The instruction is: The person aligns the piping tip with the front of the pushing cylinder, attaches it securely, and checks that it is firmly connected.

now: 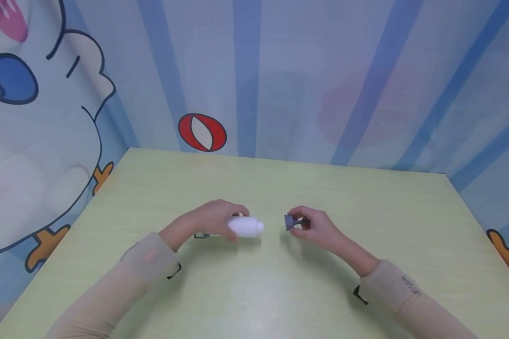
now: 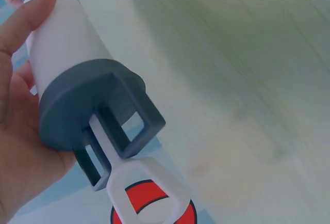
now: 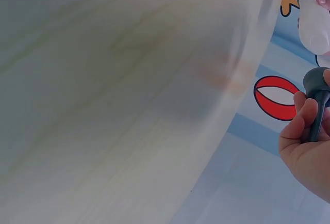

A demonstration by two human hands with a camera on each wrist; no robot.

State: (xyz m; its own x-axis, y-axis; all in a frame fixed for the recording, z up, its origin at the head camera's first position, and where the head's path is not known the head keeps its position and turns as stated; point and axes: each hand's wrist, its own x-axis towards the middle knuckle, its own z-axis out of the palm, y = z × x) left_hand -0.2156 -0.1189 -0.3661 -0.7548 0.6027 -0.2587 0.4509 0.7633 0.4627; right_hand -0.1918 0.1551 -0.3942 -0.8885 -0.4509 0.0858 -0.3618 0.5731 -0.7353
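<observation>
My left hand [image 1: 218, 219] grips a white syringe-like tube [image 1: 243, 227], lying sideways with its narrow tip towards the right. In the left wrist view its rear has a dark grey cap [image 2: 77, 105] with finger loops, and a white plunger handle [image 2: 136, 168] ends in a ring. My right hand [image 1: 320, 226] pinches the stem of a dark grey flared nozzle [image 1: 289, 222]. The nozzle's wide end faces the tube's tip, with a gap between them. Part of the nozzle [image 3: 315, 82] is cut off in the right wrist view.
Both hands are above a pale green-yellow table [image 1: 254, 292]. A blue striped backdrop [image 1: 288, 94] stands behind it, printed with a red and white ball [image 1: 186, 133]. Cartoon figures cover the left panel [image 1: 38, 155] and the right side.
</observation>
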